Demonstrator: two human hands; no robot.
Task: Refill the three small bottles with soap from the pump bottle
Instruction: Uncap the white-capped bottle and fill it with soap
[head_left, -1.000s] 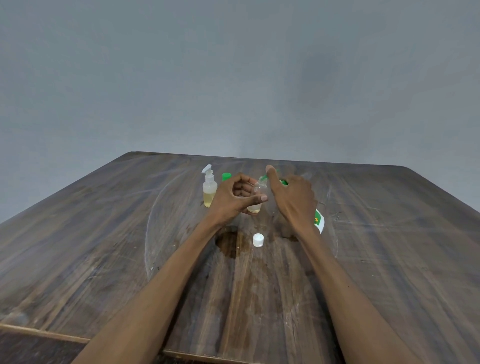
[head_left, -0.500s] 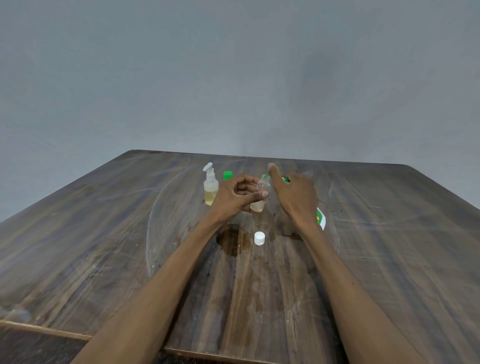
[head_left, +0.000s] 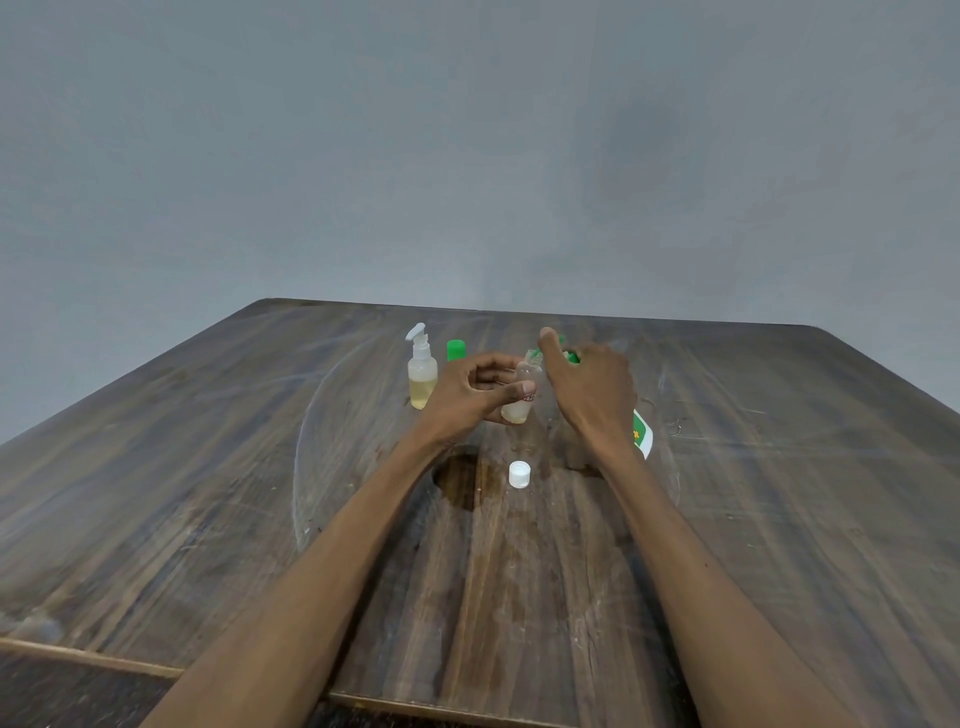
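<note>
My left hand grips a small clear bottle, uncapped, with a little pale soap at its bottom. The bottle's mouth sits under the green nozzle of the pump bottle. My right hand wraps over that pump bottle, index finger raised on the pump head. Only the pump bottle's white and green label shows below the hand. A second small bottle with a white spray top, half full of yellow soap, stands left of my left hand. A green-capped bottle stands behind, mostly hidden.
A white screw cap lies on the dark wooden table, just in front of my hands. A dark wet patch marks the wood beside the cap. The table's near edge runs below my forearms; a grey wall stands behind.
Both hands stay at the two bottles in nearly the same pose. Nothing has been picked up or let go.
</note>
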